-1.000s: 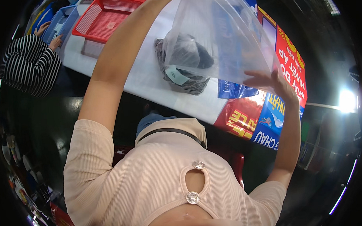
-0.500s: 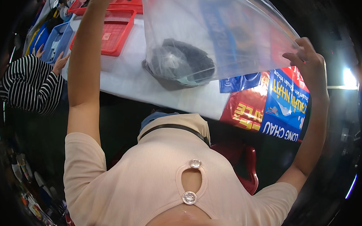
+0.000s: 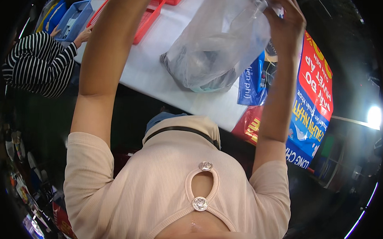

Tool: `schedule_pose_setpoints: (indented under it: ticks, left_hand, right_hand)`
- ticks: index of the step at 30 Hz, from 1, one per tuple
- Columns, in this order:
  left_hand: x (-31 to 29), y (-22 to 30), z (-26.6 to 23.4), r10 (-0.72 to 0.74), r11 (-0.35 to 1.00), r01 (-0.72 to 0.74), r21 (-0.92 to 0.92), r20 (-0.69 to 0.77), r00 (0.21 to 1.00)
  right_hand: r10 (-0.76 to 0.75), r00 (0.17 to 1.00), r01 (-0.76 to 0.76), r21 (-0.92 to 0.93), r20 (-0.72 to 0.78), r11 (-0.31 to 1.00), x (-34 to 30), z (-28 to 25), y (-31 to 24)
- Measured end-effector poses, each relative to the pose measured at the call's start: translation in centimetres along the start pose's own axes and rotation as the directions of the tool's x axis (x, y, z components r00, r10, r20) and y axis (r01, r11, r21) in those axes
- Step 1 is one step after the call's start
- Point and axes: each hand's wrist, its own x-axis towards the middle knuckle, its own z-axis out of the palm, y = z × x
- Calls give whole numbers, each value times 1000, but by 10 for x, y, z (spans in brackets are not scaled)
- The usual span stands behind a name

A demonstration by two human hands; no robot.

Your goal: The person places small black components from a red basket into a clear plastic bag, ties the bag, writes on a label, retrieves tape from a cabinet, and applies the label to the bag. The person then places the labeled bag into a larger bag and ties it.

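A clear plastic bag [image 3: 235,40] stands on the white table, with a dark, soft-looking bundle [image 3: 191,62] at its bottom. What the bundle is cannot be made out through the film. My right hand [image 3: 288,21] is closed on the bag's gathered upper edge, the fingers pinching the film. My left forearm [image 3: 103,59] reaches up past the top edge of the view, so the left hand itself is hidden.
The white table [image 3: 145,74] carries red mesh baskets [image 3: 148,20] and a blue basket [image 3: 76,18] at the left. A person in a striped sleeve [image 3: 40,63] has hands near the blue one. At the right are a blue packet [image 3: 249,86] and a printed red-and-blue banner [image 3: 314,85].
My right hand has moved left and inward, drawing the spread bag mouth together into a narrower bunch. My left hand has gone out at the top. The co-worker's hands have shifted around the blue basket.
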Motion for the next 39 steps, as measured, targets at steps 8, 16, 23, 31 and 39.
schedule_pose_setpoints:
  ticks: [8, 16, 23, 31, 39]
  left_hand:
    - [1, -33, 29, 0, 996, -16, -90, -172, 985]
    - [-126, -121, 154, -643, 660, 349, -666, -260, 721]
    - [-122, -162, 235, -771, 267, 344, -900, 14, 636]
    - [-107, -182, 261, -829, -208, -23, -978, 164, 534]
    - [-111, -196, 271, -925, 2, 78, -997, 28, 380]
  right_hand:
    - [517, 803, -370, 928, 298, 40, -27, 87, 14]
    - [473, 873, -286, 909, 116, 304, -9, 69, -39]
    - [65, 852, -429, 621, 520, 656, -50, 30, -17]
    - [457, 516, -722, 81, 725, 687, -242, 129, 41]
    - [365, 337, -696, -31, 868, 717, -223, 135, 39]
